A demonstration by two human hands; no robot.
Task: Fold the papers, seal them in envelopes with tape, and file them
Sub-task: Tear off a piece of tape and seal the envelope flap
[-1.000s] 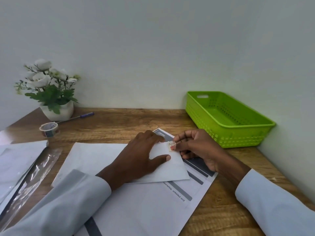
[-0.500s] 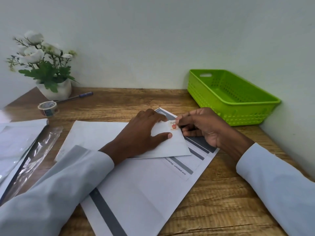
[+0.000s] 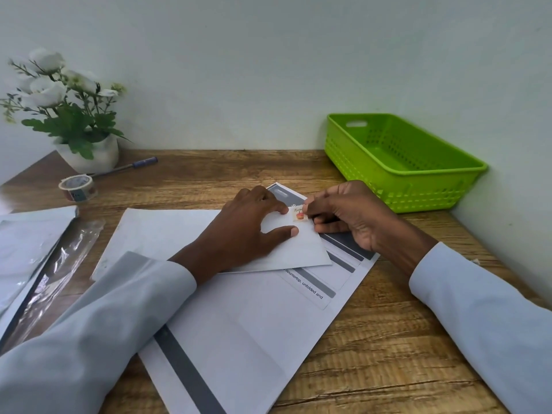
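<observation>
Wooden desk (image 3: 209, 180) against a pale wall: two hands tape an envelope shut.

At far left lie spare envelopes (image 3: 27, 243), with a plant (image 3: 74, 115), tape roll (image 3: 78, 188) and pen (image 3: 128, 166) behind. Mid-desk, the left hand (image 3: 245, 231), fingers flat, pins the envelope (image 3: 286, 249) on a printed sheet (image 3: 245, 330). The right hand (image 3: 349, 218) pinches a tape piece (image 3: 298, 214) at the envelope's edge. Sealing looks under way; filing remains, since the green basket (image 3: 448, 198) at right shows nothing inside and nothing blocks it.
</observation>
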